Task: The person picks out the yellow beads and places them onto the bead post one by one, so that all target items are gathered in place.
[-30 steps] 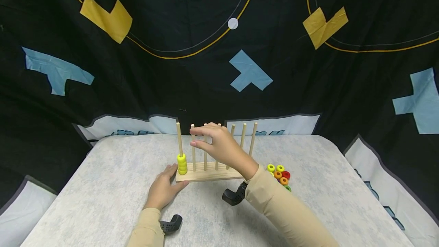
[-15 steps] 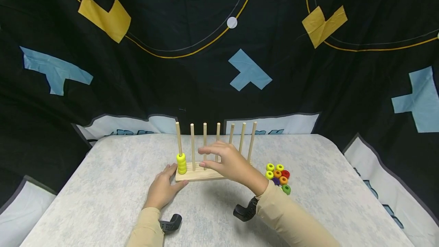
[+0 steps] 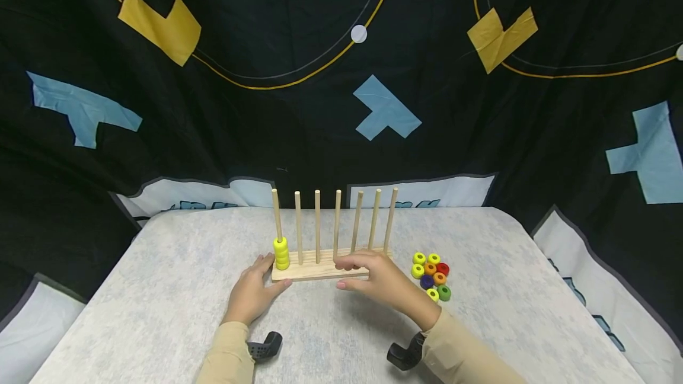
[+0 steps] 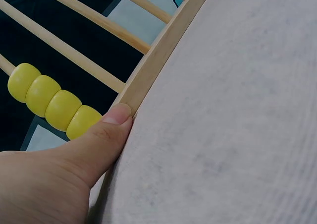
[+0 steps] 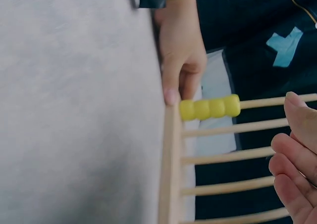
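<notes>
A wooden peg stand (image 3: 309, 272) with several upright pegs stands on the table. Yellow beads (image 3: 281, 254) are stacked on its leftmost peg. My left hand (image 3: 251, 294) grips the left end of the base; in the left wrist view the thumb (image 4: 101, 137) presses its front edge beside the beads (image 4: 62, 108). My right hand (image 3: 385, 282) hovers before the right part of the base, fingers loosely bent and apart from the thumb. Nothing is in it. In the right wrist view its fingers (image 5: 292, 184) show at the right edge.
To the right of the stand lies a group of loose beads: yellow (image 3: 419, 258), red (image 3: 443, 268), orange (image 3: 439, 278), purple (image 3: 427, 282) and green (image 3: 444, 293). A pale cloth covers the table (image 3: 160, 295). Behind it hangs a dark curtain (image 3: 267, 135).
My right hand has come down from among the peg tops and moved right, towards the loose beads, uncovering the pegs. The left hand stays on the base.
</notes>
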The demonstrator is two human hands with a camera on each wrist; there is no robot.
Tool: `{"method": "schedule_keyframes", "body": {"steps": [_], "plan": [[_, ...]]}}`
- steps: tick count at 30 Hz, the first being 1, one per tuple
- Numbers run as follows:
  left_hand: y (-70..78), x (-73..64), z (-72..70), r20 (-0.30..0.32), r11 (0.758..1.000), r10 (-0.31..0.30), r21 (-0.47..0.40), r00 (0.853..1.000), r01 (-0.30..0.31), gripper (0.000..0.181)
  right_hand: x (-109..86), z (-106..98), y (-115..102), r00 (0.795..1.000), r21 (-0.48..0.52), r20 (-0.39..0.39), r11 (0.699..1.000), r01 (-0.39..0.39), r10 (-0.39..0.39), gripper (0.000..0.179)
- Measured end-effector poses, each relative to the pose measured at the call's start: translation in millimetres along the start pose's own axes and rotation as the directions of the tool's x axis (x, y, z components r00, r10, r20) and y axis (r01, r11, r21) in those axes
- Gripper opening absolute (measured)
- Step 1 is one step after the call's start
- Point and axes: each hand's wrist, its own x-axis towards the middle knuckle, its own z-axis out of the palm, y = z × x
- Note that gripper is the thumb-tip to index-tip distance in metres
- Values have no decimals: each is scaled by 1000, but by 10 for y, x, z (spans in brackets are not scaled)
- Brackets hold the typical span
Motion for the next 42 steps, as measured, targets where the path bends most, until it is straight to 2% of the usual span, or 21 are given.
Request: {"method": "schedule_keyframes", "body": {"steps": [7, 9, 17, 24, 33, 42], "plan": [[-10, 10, 5, -2, 1000, 3, 2, 1000, -3, 83, -239, -46, 223, 999, -24, -33, 1000, 5, -6, 39], [-12, 15, 8, -2, 1000, 6, 2, 1000, -6, 83, -311, -66, 280, 999, -33, -46, 999, -14, 13, 40], [-24, 9, 12, 7, 1000, 2, -1, 1000, -2, 85, -576, -193, 461, 987, -21, -71, 990, -143, 141, 41], [-17, 12, 11, 2, 1000, 9, 2, 1000, -9, 84, -814, -368, 655, 958, -31, -106, 962, -271, 267, 46], [-9, 4, -12, 14, 1000, 4, 0, 1000, -4, 86, -1072, -635, 925, 937, -90, -217, 950, -299, 274, 42], [-10, 10, -3, 15, 1000, 7, -10, 1000, -7, 86, -1192, -719, 1076, 921, -145, -281, 937, -319, 270, 36]]}}
